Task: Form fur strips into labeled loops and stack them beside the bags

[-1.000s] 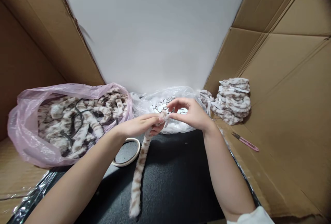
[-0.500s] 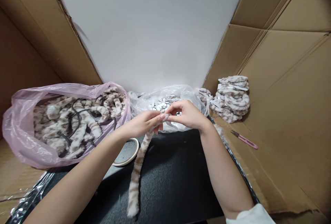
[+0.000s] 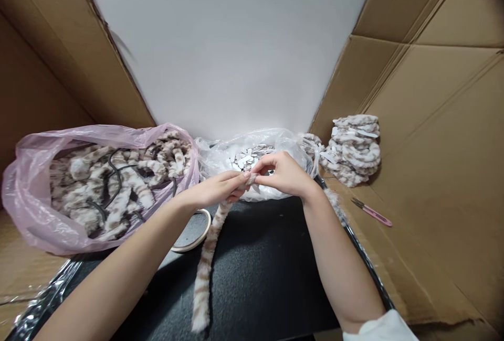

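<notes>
A white and brown furry strip (image 3: 207,270) hangs down over the black table surface (image 3: 268,273). Its upper end is pinched between the fingers of my left hand (image 3: 224,186). My right hand (image 3: 277,173) has thumb and forefinger closed on the tip of the same strip, touching the left fingertips. Just behind the hands lies a clear plastic bag (image 3: 214,157) with many small white and metal pieces (image 3: 246,157). A roll of tape (image 3: 207,233) lies flat beside the strip, partly behind my left forearm.
On the left, a pink plastic bag (image 3: 31,183) holds furry strips (image 3: 126,189) and dark cords (image 3: 118,181). Bundled furry strips (image 3: 354,152) are stacked at the right, with pink-handled snips (image 3: 374,214) in front. Cardboard walls (image 3: 444,120) stand at both sides.
The hanging strip has shifted slightly left. The fingers of my left hand have turned a little around its upper end, while my right hand keeps nearly the same place.
</notes>
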